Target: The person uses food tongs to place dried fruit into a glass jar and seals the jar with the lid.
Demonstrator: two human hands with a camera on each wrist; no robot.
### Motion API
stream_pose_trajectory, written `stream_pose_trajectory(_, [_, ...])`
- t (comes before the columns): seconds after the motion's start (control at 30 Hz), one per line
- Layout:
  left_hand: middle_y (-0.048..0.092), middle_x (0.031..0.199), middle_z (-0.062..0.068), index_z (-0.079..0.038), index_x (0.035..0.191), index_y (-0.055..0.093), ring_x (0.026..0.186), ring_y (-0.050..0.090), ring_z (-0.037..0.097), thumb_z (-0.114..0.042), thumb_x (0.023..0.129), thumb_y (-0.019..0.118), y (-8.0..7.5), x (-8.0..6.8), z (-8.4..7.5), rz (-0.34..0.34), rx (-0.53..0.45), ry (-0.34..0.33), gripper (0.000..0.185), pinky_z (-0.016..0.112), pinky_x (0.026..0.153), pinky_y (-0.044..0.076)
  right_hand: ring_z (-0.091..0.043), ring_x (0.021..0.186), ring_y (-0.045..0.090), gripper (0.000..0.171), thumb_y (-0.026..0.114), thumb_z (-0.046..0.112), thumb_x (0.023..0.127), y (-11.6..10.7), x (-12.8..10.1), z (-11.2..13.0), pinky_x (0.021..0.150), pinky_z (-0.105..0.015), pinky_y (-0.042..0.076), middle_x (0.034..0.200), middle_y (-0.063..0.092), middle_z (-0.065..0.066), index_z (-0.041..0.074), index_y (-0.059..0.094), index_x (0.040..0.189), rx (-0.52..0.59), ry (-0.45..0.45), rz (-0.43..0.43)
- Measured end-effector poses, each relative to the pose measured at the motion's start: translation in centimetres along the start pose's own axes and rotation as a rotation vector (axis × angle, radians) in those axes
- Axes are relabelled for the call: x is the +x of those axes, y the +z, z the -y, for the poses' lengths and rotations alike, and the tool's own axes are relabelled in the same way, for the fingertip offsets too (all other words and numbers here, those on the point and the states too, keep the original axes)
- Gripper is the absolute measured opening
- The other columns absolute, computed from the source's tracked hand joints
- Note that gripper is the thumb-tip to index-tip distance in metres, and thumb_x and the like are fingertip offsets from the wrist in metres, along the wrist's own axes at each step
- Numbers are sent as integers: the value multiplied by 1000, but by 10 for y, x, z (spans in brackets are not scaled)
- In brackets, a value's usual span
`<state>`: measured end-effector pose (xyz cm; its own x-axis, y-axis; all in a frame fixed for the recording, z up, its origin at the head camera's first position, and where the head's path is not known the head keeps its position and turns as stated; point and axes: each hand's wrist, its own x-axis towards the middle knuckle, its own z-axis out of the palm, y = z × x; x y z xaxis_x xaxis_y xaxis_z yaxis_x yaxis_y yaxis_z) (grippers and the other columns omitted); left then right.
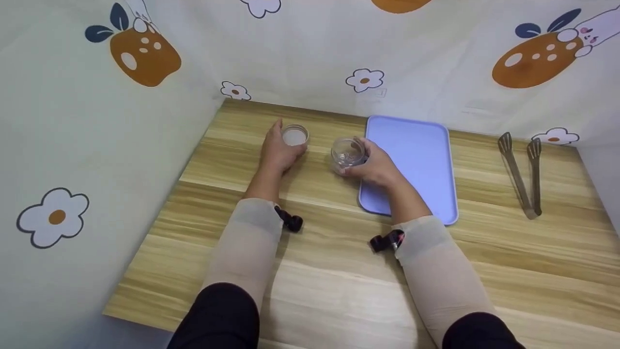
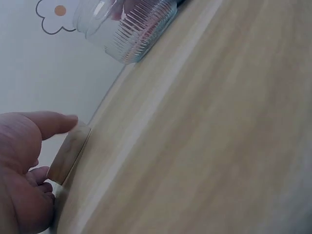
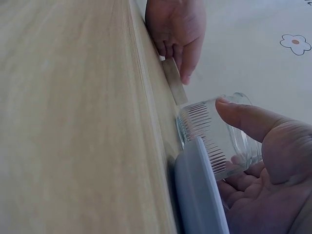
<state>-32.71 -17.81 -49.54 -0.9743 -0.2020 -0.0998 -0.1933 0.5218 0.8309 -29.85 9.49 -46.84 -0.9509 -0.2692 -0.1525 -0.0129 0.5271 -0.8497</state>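
A person sits at a wooden counter [image 1: 339,271] walled in by patterned cloth. The left hand [image 1: 278,152] rests beside a round lid [image 1: 295,135] lying flat near the back edge, thumb and fingers [image 2: 53,122] curled loosely against its rim. The right hand [image 1: 375,165] holds a clear ribbed glass jar [image 1: 347,154], fingers wrapped round its side, just left of a lilac tray [image 1: 416,145]; the jar appears tilted, its base close to the tray's edge. Metal tongs [image 1: 523,174] lie well apart on the right. To do this well, I judge the jar should be stood upright and steadied before the lid is lifted by its rim and brought level over the mouth.
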Motion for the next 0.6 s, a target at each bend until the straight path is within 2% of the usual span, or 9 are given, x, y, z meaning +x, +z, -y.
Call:
stream_pose_trajectory(0.13, [34,174,12,-14,171,21,160,34,34,-29,90,85,1,2,-1,7,50,3,105,49,132,32,-31,159,39,108,97,23,76,0,-2,1,135,-44,27,166,49,-11,13,38,166,0,-4,-1])
stream_pose_trajectory(0.23, [35,173,10,-14,171,21,160,34,33,-29,90,86,0,1,-3,10,48,11,104,49,132,32,-29,157,41,107,98,24,76,-1,-2,1,134,-43,28,165,51,-10,12,40,165,15,-13,-5])
stream_pose_trajectory(0.43, [39,172,9,-14,170,23,160,36,29,-30,89,87,-1,-2,-5,0,-61,20,105,46,132,32,-28,154,46,104,97,26,76,0,-1,0,132,-42,31,161,55,-11,10,43,163,43,-32,-29])
stream_pose_trajectory(0.6, [44,165,10,-11,169,26,155,42,26,-27,86,89,-1,-6,-7,-11,-200,28,105,41,130,35,-28,152,49,101,98,23,75,1,-4,6,131,-42,35,160,57,-10,13,46,161,115,-31,-64])
